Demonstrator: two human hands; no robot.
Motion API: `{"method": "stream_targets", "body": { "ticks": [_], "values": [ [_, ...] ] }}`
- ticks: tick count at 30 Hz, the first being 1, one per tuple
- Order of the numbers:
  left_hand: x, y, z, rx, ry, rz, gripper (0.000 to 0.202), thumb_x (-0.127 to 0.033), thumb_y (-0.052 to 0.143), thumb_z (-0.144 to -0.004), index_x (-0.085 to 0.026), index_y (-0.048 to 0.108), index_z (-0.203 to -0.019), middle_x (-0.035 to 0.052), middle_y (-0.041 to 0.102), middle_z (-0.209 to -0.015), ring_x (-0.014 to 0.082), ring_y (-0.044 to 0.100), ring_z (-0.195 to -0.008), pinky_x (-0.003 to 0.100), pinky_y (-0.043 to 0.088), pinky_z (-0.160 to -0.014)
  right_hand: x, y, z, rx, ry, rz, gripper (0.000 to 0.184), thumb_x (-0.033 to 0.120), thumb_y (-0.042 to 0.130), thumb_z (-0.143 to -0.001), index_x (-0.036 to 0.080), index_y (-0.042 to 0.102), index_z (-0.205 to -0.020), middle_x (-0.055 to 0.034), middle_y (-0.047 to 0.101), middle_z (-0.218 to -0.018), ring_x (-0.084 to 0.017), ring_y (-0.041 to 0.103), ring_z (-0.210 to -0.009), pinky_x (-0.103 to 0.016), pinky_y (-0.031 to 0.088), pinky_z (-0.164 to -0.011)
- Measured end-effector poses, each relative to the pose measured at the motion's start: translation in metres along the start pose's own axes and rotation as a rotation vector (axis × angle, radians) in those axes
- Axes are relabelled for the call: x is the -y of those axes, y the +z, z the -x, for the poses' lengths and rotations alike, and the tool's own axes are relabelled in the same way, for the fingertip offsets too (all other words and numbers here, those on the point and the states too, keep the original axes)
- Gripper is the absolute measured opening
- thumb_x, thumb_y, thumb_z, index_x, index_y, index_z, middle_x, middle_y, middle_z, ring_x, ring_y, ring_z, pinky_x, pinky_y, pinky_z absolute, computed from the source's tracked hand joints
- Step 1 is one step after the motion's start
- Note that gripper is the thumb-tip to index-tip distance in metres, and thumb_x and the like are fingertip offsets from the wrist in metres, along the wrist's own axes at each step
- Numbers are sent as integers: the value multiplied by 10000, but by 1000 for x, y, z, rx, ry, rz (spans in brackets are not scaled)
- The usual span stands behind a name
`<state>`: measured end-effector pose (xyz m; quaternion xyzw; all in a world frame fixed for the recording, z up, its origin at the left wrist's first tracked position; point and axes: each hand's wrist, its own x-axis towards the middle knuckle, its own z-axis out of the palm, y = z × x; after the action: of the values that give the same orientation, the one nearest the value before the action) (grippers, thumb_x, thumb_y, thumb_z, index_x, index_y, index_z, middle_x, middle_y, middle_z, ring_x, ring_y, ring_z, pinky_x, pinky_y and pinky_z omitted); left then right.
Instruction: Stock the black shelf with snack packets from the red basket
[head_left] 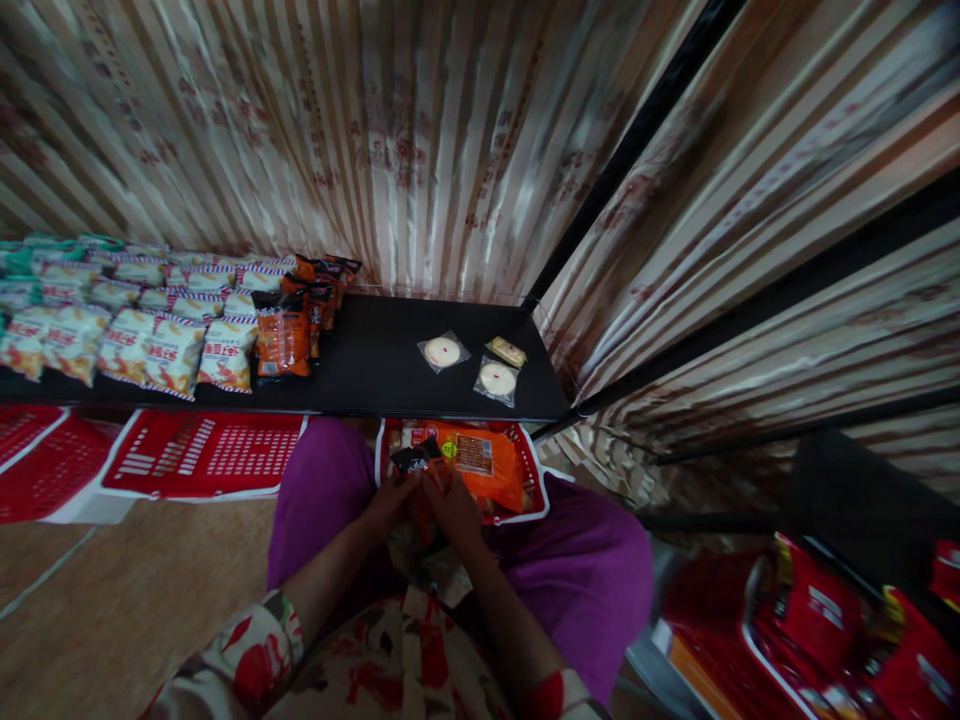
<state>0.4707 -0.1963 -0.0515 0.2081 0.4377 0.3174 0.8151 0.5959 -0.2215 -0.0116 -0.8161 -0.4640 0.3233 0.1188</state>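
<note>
Close to my body, my left hand (390,503) and my right hand (454,508) are closed on a small black and orange snack bag (417,457). Its dark top edge sticks out above my fingers, while its lower part is mostly hidden by my hands. Just beyond and below it is a red basket (534,460) with a white rim, between my knees. A larger orange packet (487,462) lies inside that basket. Similar black and orange bags (283,335) stand on the black shelf (375,355) ahead, left of its middle.
White snack bags (174,350) fill the shelf's left side in rows. Two round white items in clear wrappers (442,351) and a small yellowish packet (507,351) lie at its right. Red baskets (255,450) sit under the shelf. Black bars (637,140) and red packets (821,605) are right.
</note>
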Motion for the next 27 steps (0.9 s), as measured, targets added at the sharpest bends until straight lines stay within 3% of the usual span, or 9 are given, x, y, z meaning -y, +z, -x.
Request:
{"method": "stream_targets", "body": {
  "ticks": [7, 13, 19, 27],
  "values": [
    [-3, 3, 1, -31, 33, 20, 505, -412, 776, -628, -156, 615, -1033, 114, 702, -971, 240, 663, -902, 308, 516, -751, 0, -2, 4, 53, -36, -23, 547, 596, 428, -801, 192, 473, -1168, -127, 640, -1080, -276, 606, -1004, -370, 437, -799],
    [-3, 5, -1, -91, 29, 77, 420, -351, 767, -658, -158, 618, -1000, 112, 691, -1028, 221, 670, -881, 291, 525, -737, -11, 3, 0, 80, -52, -204, 558, 579, 390, -834, 192, 459, -1229, -118, 612, -1157, -252, 590, -1050, -368, 437, -867],
    [-4, 6, -1, -162, 29, 14, 310, -358, 737, -691, -152, 640, -902, 78, 716, -866, 190, 676, -769, 266, 518, -683, -24, 10, -5, 59, -97, -348, 467, 539, 384, -849, 227, 531, -1165, -68, 626, -1143, -229, 563, -1085, -352, 438, -898],
    [-2, 0, -2, -159, 99, -12, 394, -422, 764, -628, -154, 638, -889, 62, 706, -829, 181, 661, -706, 288, 511, -668, -31, 8, -9, 165, -113, -364, 448, 533, 492, -784, 180, 568, -1049, -71, 655, -1008, -218, 607, -902, -328, 470, -784]
  ]
}}
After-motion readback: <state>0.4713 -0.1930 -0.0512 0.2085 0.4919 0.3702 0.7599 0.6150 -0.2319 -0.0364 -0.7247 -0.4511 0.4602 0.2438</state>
